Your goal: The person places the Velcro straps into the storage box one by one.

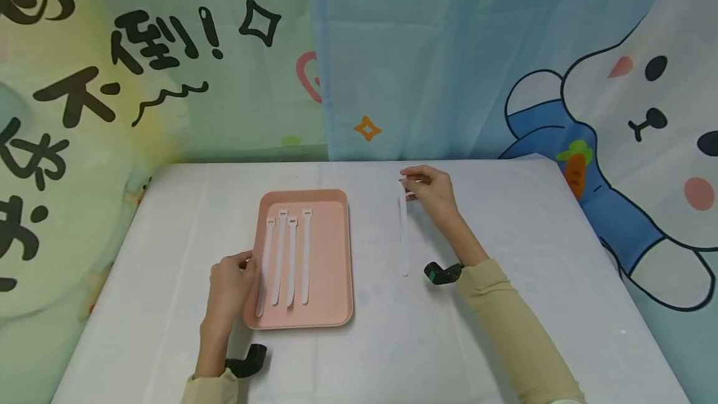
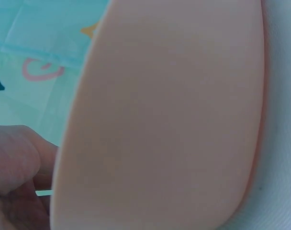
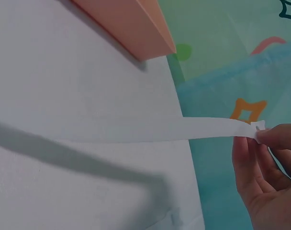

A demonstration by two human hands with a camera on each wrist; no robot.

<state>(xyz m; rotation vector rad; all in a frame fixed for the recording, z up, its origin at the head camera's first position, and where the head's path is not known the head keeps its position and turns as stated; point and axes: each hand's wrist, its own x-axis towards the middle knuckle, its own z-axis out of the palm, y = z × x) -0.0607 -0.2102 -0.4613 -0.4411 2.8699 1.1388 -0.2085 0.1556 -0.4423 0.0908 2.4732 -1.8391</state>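
Note:
My right hand (image 1: 433,193) pinches the slotted head of a white cable strap (image 1: 404,235) between thumb and fingertips. The strap's tail hangs toward the table; in the right wrist view the strap (image 3: 160,129) stretches flat and slightly bowed from the fingers. To its left lies a pink tray (image 1: 332,254) with several similar white straps (image 1: 306,257) side by side, heads at the far end. At the tray's left rim my left hand (image 1: 229,287) holds the edge with thumb and finger. The tray wall (image 2: 164,115) hides part of those fingers in the left wrist view.
A white cloth covers the table (image 1: 381,360). Behind it hangs a printed curtain (image 1: 415,67) with a cartoon figure at right and black lettering at left. Each wrist wears a black camera (image 1: 443,273).

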